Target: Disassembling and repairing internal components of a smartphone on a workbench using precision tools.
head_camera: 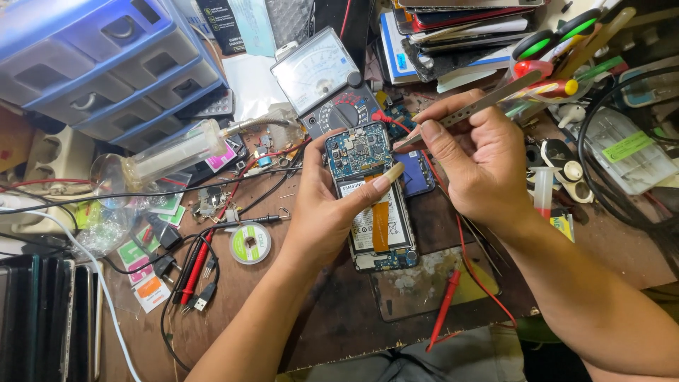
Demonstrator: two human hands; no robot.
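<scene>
At centre, left hand (322, 212) grips opened phone (369, 194), long axis near-far; right hand (475, 159) pinches tweezers (472, 108) pointing left at its board.

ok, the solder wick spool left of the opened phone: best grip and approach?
Pinch the solder wick spool across its round rim, coming from above. It lies flat on the desk, a thin disc, with black cables and red probes crowding its left side, so the top is freest.
</scene>
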